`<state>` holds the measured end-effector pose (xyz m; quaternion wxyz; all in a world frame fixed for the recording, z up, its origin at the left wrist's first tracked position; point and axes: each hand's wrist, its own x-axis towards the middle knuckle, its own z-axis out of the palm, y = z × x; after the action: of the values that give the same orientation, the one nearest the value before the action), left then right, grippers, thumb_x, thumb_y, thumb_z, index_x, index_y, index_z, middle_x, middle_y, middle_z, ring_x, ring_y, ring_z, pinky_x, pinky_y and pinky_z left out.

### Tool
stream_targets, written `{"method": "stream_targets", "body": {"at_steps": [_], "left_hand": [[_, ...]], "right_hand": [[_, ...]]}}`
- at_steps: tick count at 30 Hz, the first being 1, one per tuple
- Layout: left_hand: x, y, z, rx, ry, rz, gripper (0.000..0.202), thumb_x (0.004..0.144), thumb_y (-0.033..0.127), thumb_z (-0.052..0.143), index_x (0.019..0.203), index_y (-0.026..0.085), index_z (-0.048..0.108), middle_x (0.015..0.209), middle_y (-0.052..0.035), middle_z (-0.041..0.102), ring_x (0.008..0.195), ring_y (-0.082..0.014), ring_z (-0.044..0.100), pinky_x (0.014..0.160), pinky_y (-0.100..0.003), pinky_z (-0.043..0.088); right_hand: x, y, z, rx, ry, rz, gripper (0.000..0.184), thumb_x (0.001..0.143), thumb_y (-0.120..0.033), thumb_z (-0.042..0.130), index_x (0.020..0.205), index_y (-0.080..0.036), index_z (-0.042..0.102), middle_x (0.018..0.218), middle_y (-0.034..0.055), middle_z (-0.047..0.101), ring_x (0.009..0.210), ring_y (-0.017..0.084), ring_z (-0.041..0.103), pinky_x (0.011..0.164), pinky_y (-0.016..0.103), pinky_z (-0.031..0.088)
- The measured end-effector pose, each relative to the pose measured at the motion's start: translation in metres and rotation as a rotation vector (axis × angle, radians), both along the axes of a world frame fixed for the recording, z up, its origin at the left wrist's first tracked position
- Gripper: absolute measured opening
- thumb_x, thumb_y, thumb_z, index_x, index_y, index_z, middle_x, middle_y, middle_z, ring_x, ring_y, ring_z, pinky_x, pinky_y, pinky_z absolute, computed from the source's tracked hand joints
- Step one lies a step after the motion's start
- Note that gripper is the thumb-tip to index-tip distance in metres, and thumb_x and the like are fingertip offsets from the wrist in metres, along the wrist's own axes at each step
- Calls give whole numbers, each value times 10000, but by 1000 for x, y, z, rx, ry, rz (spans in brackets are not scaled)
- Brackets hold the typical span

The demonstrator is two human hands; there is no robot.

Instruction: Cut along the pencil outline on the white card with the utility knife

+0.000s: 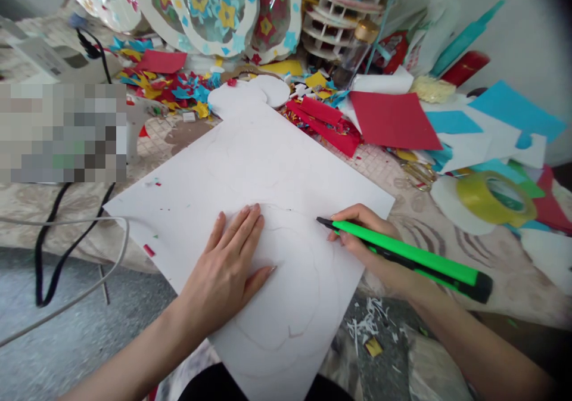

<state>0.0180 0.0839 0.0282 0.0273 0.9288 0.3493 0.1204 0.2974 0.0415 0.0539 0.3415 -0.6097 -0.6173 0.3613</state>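
A large white foam sheet (pixel 250 168) lies across the table and hangs over its front edge. Faint curved outlines are drawn on it. My left hand (pixel 227 264) lies flat on the sheet with the fingers stretched out, pressing it down. My right hand (pixel 361 234) is closed round a green and black utility knife (pixel 411 257). The knife's black tip touches the sheet at a curved line just right of my left fingertips.
Cut coloured paper scraps (pixel 170 88), red sheets (pixel 393 120), blue sheets (pixel 513 109) and a yellow tape roll (pixel 491 201) crowd the back and right. Decorated plates (pixel 214 8) stand behind. Black and grey cables (pixel 67 252) hang at the left. Scissors (pixel 417 171) lie by the sheet's right corner.
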Motion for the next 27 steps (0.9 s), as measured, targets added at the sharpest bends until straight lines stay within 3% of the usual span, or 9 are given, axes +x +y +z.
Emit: {"method": "stream_targets", "body": {"at_steps": [6,16,21,27], "left_hand": [[1,-2,0,-6,-9,10,651,926,421,462,1434,34,334,1531,-202,314,1421,-336,295,1134,-577,290],[3,-8,2,-39,-84,59,641,941,375,467,1472,87,253,1559,-190,253,1468,-305,137,1166,-563,227],[-11,-15,16,-133,-93,-87,662,937,365,494,1480,99,225,1548,-195,277,1470,-297,116,1160,-572,238],[-42,-35,22,-252,9,-273,937,782,551,654,1494,128,216,1547,-162,290,1464,-318,143,1173,-596,141]], "right_hand": [[-4,-7,-15,106,53,-69,169,927,-302,570,1082,-236,582,868,17,694,810,161,662,678,241,512],[0,-2,-6,157,-76,-50,236,903,-375,594,1100,-245,597,939,29,679,857,191,649,706,269,504],[7,9,-4,74,-64,-34,235,912,-400,581,1084,-241,590,957,39,675,877,199,647,705,273,506],[4,12,-9,29,-29,-78,248,905,-415,585,1071,-230,585,943,53,683,888,212,652,726,293,524]]}}
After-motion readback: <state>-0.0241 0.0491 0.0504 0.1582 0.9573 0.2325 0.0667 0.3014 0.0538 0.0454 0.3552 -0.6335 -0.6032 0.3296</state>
